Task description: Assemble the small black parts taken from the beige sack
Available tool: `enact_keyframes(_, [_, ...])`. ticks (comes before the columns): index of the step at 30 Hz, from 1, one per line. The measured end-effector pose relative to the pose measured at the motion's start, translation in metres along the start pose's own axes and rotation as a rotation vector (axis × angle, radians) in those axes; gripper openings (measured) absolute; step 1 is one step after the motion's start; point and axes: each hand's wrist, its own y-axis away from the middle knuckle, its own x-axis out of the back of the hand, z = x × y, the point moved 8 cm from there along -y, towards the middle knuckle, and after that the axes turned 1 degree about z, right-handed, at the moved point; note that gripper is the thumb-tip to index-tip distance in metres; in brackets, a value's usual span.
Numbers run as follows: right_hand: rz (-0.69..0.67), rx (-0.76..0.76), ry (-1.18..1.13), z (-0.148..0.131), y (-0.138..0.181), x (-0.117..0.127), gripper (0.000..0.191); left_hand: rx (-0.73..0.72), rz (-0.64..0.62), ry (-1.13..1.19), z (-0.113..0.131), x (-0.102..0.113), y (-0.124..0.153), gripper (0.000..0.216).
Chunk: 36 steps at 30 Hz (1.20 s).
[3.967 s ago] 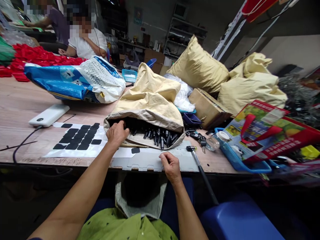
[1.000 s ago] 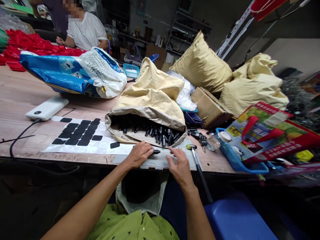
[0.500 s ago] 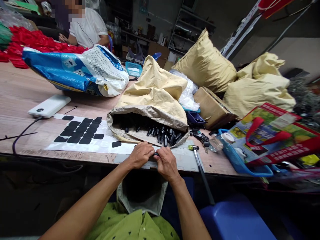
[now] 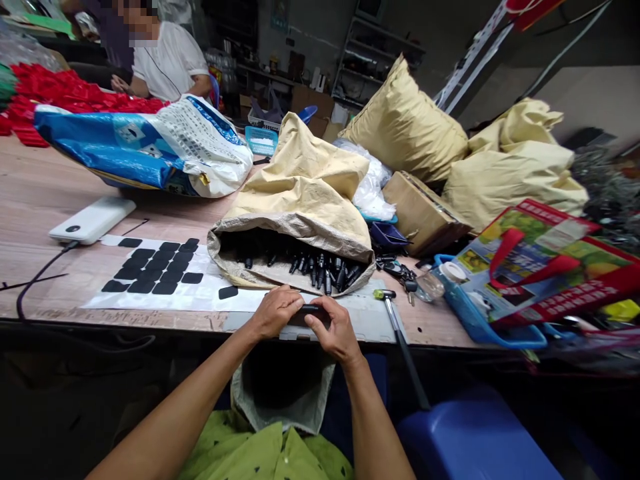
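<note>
A short black pen-like part [image 4: 311,309] lies crosswise between my hands above the table's front edge. My left hand [image 4: 276,311] is closed on its left end. My right hand [image 4: 338,328] curls its fingers at the other end, with the thumb lowered and a gap showing below the part. Just beyond them, a beige sack [image 4: 313,193] lies with its mouth toward me, several similar black parts [image 4: 325,272] inside it. Below my hands, a second sack [image 4: 283,393] gapes open at my lap.
Black patches [image 4: 155,267] on a white sheet and a white power bank [image 4: 93,220] lie left. A hammer [image 4: 397,327] overhangs the front edge at right, near a blue basket [image 4: 463,320]. A blue-white bag [image 4: 145,143] and a seated person [image 4: 170,60] are farther back.
My right thumb has moved down and away from the fingers, so more of the black part shows. My left hand keeps its grip. The view has shifted slightly.
</note>
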Motion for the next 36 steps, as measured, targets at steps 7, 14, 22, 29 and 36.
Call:
enact_keyframes(7, [0.206, 0.051, 0.101, -0.001, 0.007, 0.004, 0.011, -0.015, -0.005, -0.052, 0.0, -0.003, -0.001, 0.041])
enact_keyframes(14, [0.187, 0.074, 0.087, -0.004, 0.004, 0.003, 0.014, -0.058, -0.045, -0.158, 0.003, -0.007, 0.0, 0.039])
enact_keyframes(22, [0.137, 0.003, 0.002, 0.0, 0.001, 0.005, 0.015, -0.048, -0.033, -0.129, 0.001, -0.006, 0.0, 0.04])
enact_keyframes(29, [0.359, -0.197, -0.384, 0.025, 0.015, 0.021, 0.035, -0.054, 0.059, 0.127, 0.04, 0.002, 0.041, 0.037])
enact_keyframes(36, [0.33, -0.286, -0.387, 0.041, 0.012, 0.016, 0.038, 0.164, -0.349, -0.047, 0.004, -0.093, 0.112, 0.019])
